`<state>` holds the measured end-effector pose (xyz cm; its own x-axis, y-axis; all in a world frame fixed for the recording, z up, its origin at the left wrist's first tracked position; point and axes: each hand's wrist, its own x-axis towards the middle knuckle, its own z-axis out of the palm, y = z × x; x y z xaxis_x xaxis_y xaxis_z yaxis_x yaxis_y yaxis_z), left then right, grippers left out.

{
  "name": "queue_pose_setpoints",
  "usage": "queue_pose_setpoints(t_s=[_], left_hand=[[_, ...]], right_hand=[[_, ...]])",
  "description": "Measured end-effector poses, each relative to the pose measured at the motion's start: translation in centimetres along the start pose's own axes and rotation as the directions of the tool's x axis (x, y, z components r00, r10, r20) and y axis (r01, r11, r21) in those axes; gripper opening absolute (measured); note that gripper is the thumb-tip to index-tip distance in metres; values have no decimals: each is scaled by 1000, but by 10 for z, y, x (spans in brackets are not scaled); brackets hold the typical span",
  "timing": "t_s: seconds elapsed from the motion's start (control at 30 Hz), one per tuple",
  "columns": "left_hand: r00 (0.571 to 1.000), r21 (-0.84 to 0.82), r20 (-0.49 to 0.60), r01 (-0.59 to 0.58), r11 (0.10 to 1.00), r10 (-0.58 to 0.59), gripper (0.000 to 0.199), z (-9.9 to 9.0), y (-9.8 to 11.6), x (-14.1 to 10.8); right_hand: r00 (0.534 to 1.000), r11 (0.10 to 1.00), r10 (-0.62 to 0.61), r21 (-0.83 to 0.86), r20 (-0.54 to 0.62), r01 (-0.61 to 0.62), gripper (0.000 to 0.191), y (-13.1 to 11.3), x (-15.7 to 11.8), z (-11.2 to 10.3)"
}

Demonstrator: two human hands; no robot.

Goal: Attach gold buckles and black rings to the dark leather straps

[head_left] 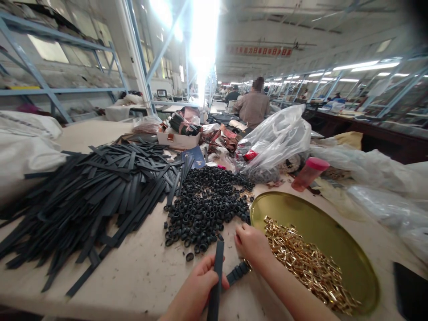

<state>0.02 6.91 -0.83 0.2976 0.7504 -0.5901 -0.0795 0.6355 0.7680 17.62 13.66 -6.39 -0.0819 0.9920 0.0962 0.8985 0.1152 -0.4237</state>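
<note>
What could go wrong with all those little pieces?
The right arm lies close by the tray, so a bump might spill the gold bits. Loose rings are heaped near the right hand, so a nudge could scatter some. The left hand holds a strap whose end sticks out toward the rings; it might knock one.

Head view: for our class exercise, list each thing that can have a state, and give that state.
Left hand, closed on a flat black strip
Right hand, curled; whether it holds anything is unclear
Long flat black strips, heaped loosely
Small black rings, piled
Round gold-coloured tray, partly covered
Rectangular gold metal buckles, heaped on the tray
Translucent red jar, pink lid on
Clear plastic bag, crumpled
White ceiling tube lights, lit
</note>
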Motion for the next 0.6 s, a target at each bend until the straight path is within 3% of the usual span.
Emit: queue_pose_setpoints(t_s=[0.13,0.2,0.23,0.27,0.33,0.37,0.43,0.6], left_hand=[[999,-16,36,-12,1000,13,42,5,-4,-9],[997,15,47,-64,998,63,36,6,-7,-12],[993,47,48,-111,993,109,30,7,-9,-12],[986,93,49,-164,982,160,25,7,-11,-11],[968,215,55,-251,944,245,25,7,-17,-8],[961,279,55,-276,920,272,27,6,-21,-6],[953,388,46,-294,874,300,28,6,-26,-4],[930,541,8,-313,781,367,25,6,-29,-19]], right_hand=[[999,979,48,195,18,-50,14,-10,-26,-10],[991,850,90,511,102,-130,25,-20,-43,-16],[979,682,107,703,173,-199,29,-25,-52,-19],[962,450,108,851,250,-272,31,-31,-60,-22],[929,14,78,932,361,-363,33,-42,-74,-26],[923,-86,76,924,378,-372,33,-46,-79,-27],[923,-144,103,924,369,-354,33,-50,-87,-28],[944,-29,150,956,294,-293,32,-47,-96,-27]])
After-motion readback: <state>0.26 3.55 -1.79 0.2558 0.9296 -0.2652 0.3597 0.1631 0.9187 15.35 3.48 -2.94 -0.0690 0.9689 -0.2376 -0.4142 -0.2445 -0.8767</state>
